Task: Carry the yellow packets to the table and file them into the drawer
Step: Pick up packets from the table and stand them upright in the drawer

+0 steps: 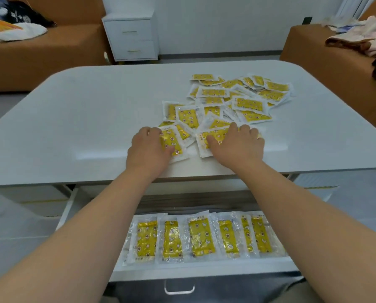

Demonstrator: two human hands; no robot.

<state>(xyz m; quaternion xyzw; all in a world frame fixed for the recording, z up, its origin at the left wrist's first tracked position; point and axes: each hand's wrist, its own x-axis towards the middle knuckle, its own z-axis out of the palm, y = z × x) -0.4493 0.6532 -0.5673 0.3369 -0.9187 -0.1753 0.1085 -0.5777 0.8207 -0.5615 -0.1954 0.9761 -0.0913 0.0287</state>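
Note:
Several yellow packets in clear wrappers lie in a loose pile [237, 101] on the right half of the white table [73, 119]. My left hand [149, 147] grips one packet [170, 141] at the pile's near edge, thumb on top of it. My right hand [237, 143] lies on another packet [213, 136] beside it, thumb and fingers curled onto it. Below the table's front edge the drawer [204, 271] stands pulled out. A row of several packets [201, 237] lies side by side inside it.
A white two-drawer cabinet [132, 36] stands against the far wall. Orange sofas with piled clothes flank the table at the left [29, 53] and right [327, 53]. The drawer's metal handle [179, 288] faces me.

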